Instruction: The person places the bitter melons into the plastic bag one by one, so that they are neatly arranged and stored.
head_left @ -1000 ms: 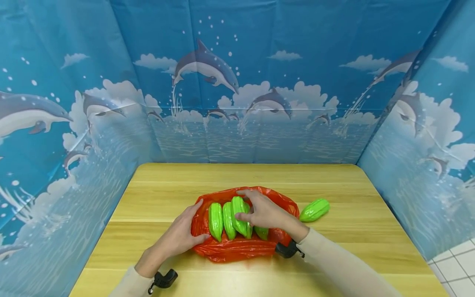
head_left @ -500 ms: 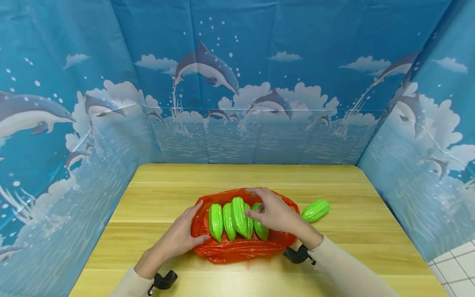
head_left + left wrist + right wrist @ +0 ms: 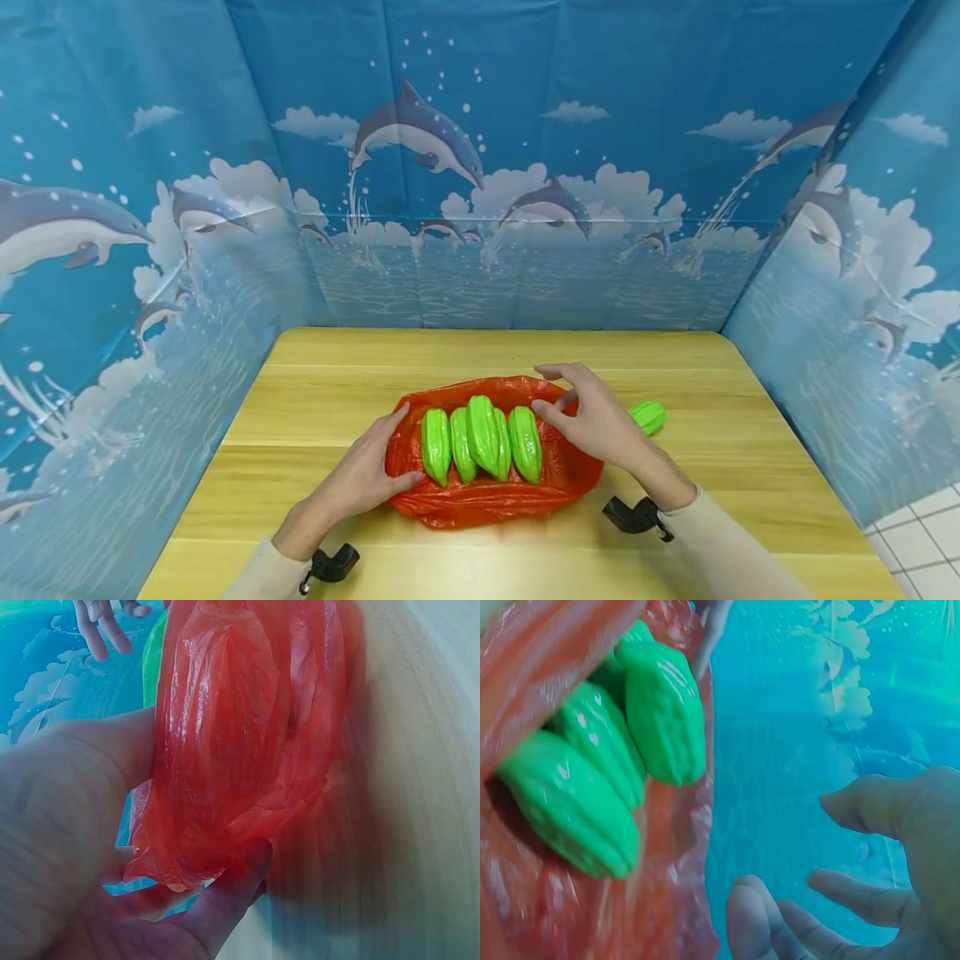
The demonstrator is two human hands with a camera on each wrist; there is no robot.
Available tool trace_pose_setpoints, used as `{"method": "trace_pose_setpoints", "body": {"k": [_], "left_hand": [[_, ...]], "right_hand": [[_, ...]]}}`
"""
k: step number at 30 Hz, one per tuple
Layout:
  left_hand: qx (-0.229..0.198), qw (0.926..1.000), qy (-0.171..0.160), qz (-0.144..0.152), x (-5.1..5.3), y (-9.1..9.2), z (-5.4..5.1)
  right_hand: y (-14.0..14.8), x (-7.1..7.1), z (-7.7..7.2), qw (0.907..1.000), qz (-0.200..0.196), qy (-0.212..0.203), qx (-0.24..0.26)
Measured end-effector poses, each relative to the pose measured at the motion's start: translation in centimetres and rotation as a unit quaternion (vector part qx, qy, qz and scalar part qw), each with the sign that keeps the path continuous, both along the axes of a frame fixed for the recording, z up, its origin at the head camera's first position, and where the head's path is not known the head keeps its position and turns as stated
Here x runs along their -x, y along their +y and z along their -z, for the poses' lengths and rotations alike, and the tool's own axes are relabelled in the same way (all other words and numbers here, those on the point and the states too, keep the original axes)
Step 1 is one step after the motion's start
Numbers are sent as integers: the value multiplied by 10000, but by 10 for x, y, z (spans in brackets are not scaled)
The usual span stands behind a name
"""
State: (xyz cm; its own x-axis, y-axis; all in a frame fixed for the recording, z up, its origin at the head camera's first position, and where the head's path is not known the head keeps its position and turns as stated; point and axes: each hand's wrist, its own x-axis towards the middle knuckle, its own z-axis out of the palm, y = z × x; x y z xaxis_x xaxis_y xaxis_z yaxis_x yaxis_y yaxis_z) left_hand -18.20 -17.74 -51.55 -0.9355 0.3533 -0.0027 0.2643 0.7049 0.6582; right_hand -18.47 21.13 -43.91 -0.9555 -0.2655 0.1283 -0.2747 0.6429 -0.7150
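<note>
A red plastic bag lies spread on the table with its mouth turned up. Several shiny green ridged gourds, like toy bitter melons, sit side by side in it, one resting on top of its neighbours. My left hand holds the bag's left end, thumb at the rim and fingers around the outside, as the left wrist view shows. Over the bag's right end hovers my right hand, fingers spread and nothing between them. Beyond it, one more green gourd lies on the table, partly hidden by that hand.
The wooden table has light yellow planks. A blue dolphin-print curtain encloses its back and both sides. White floor tiles show at the lower right.
My right hand has moved right, away from the gourds in the bag, uncovering the rightmost one. It now partly covers the loose gourd. The left hand stays in place.
</note>
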Motion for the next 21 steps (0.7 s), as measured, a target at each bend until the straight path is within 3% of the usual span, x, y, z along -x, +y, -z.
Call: {"method": "trace_pose_setpoints", "body": {"k": [11,21], "left_hand": [[28,10000,-14,-10,-2,1,-1],[-13,10000,-16,-34,-4,3,-3]], "right_hand": [[49,-9,-6,9976,523,389,-215],[80,-14,7,9926,1026,462,-458]]}}
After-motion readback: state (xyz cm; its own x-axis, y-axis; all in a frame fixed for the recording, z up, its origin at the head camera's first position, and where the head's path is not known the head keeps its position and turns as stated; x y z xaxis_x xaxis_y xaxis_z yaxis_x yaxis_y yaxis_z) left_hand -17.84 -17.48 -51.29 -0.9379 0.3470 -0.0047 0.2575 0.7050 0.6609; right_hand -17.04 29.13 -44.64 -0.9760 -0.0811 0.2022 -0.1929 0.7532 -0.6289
